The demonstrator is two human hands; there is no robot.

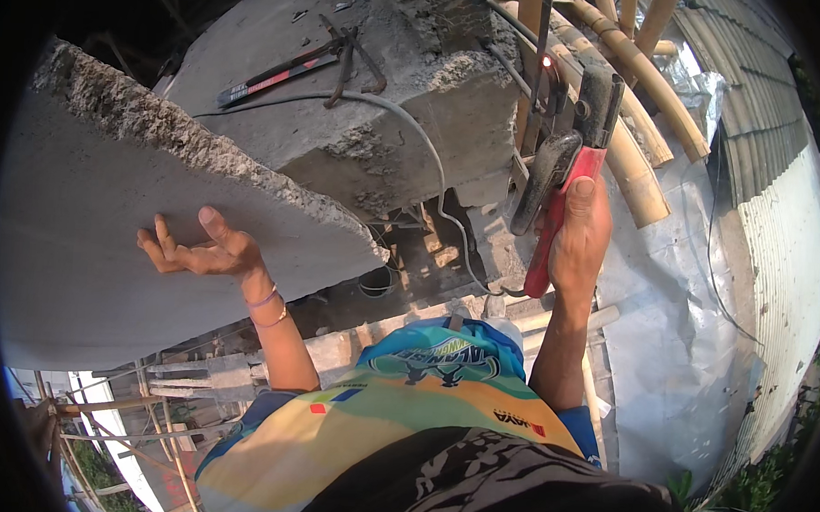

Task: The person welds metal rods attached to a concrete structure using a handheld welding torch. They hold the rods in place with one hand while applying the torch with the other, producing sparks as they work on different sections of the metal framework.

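While the right hand grips the clamp, likely for control, the left hand spreads empty before the slab.

Slab bars my left hand ahead; contact unclear. Toward my right hand I read open air, crossed by the cable. Right side: ledge limits leftward travel; bamboo stands beyond the clamp. I note free room rightward, above the metal sheet.
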